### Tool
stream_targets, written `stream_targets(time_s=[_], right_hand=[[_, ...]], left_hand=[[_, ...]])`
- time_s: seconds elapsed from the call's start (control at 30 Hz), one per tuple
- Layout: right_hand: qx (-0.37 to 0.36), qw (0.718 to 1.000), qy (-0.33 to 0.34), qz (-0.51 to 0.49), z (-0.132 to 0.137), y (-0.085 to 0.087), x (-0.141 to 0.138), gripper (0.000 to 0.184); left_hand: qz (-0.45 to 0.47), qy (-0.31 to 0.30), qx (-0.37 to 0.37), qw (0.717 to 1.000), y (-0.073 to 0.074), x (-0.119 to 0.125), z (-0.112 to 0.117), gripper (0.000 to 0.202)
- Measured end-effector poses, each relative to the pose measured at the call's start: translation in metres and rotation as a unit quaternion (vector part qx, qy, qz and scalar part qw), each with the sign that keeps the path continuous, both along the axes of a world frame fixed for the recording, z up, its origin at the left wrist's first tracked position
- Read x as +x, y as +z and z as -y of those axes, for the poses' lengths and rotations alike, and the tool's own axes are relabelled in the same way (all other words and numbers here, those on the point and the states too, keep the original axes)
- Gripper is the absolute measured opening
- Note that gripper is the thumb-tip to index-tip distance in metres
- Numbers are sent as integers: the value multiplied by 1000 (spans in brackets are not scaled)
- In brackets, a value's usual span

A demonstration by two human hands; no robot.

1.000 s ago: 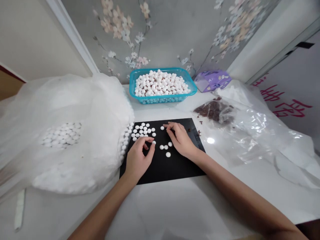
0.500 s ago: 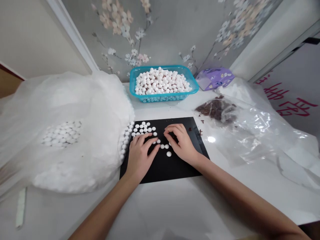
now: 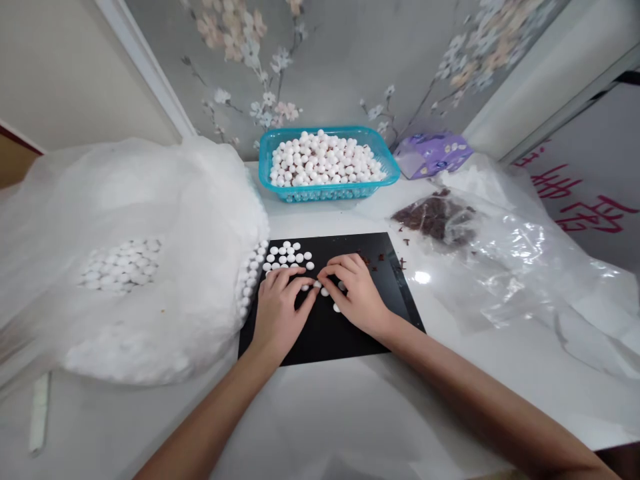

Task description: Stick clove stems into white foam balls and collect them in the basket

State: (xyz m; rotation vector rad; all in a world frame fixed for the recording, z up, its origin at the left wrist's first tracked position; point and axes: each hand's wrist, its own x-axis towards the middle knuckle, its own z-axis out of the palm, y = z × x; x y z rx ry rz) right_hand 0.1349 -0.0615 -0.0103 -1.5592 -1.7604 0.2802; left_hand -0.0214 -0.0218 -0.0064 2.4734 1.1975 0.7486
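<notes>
Closer together now, the left hand (image 3: 283,313) and right hand (image 3: 357,297) curl around white pellets (image 3: 325,291) on a black mat (image 3: 330,343); whether either grip holds one is unclear, and a careless nudge could scatter them.

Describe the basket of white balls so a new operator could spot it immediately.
On the white counter, behind the black mat, against the floral wallpaper, sits a teal plastic basket. It is the only bright blue-green thing, heaped with white balls.
</notes>
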Motion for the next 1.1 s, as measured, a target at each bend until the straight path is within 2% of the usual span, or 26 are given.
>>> stream_targets(time_s=[0.17,0.7,1.1], right_hand=[[2,1000,-1,6,0,-1,0,8],[18,997,34,-64,2,-2,1,9],[14,992,81,-94,0,-3,2,9]], left_hand=[[-1,3,2,1000,1,0,0,7],[-8,2,-11,1000,0,-1,0,7],[-8,3,-20,1000,0,0,0,6]])
